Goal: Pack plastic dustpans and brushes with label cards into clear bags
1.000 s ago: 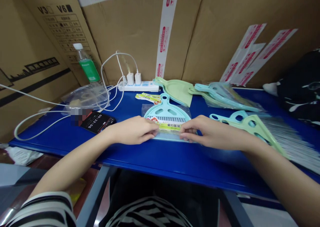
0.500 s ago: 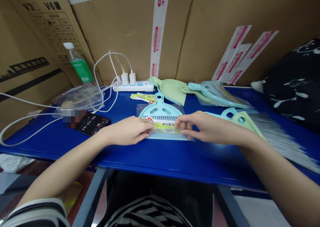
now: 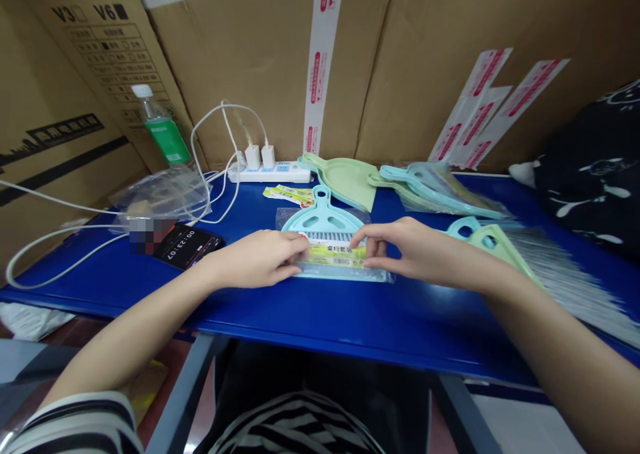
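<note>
A light-blue dustpan and brush set [image 3: 320, 217] in a clear plastic bag lies on the blue table in front of me, handle pointing away. A yellow printed label [image 3: 336, 253] lies across its front part, below the brush bristles. My left hand [image 3: 265, 259] is closed at the label's left end, its fingertips pressing there. At the right end, my right hand [image 3: 395, 247] has thumb and forefinger bent on the label's edge, the other fingers curled in. Under the label, the dustpan's front lip shows through the plastic.
Behind lie green and blue dustpans [image 3: 347, 177] and a bagged set [image 3: 440, 187]. Right are more dustpans [image 3: 500, 244] and a stack of clear bags [image 3: 575, 281]. Left are a phone [image 3: 187, 246], white cables, a bottle [image 3: 167, 137] and a power strip [image 3: 285, 172]. Cardboard walls stand behind.
The view has shifted slightly. My left fingers now cover more of the red picture on the label, and the label's barcode strip shows more plainly. Both hands stay on the label.
</note>
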The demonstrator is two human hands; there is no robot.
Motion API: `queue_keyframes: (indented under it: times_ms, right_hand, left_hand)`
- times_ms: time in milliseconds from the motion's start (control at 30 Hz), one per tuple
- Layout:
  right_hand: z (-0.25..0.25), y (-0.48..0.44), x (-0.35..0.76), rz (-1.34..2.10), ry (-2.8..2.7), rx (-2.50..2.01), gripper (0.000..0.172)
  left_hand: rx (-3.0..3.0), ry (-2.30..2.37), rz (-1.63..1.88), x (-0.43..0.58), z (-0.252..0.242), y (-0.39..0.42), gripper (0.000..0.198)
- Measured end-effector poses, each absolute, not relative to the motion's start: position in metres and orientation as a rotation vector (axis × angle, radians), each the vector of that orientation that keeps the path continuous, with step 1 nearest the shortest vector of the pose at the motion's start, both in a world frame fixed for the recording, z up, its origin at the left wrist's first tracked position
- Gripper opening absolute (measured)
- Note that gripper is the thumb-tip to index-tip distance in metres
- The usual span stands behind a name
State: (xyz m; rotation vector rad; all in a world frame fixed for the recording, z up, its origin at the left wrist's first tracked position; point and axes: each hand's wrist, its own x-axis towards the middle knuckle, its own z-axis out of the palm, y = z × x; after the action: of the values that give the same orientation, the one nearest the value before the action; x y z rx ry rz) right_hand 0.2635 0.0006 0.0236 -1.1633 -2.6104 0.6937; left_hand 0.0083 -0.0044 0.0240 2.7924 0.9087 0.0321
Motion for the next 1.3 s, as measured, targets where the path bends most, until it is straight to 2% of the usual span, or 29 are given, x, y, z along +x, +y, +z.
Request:
queue_keyframes:
  times_ms: [400, 1133, 1300]
  right_hand:
    - [0.019, 0.004, 0.263, 0.614, -2.619, -1.192, 0.016]
    - [0.015, 0.005, 0.261, 0.574, -2.64, -1.252, 0.012]
    - [0.014, 0.005, 0.261, 0.54, -2.66, -1.261, 0.016]
  left_hand:
    - [2.922, 1.053, 0.041, 0.003, 0.024, 0.001, 0.017]
    - [2.853, 1.342, -0.153, 0.012, 0.024, -0.003, 0.023]
    - [2.786, 1.387, -0.152, 0.015, 0.024, -0.003, 0.016]
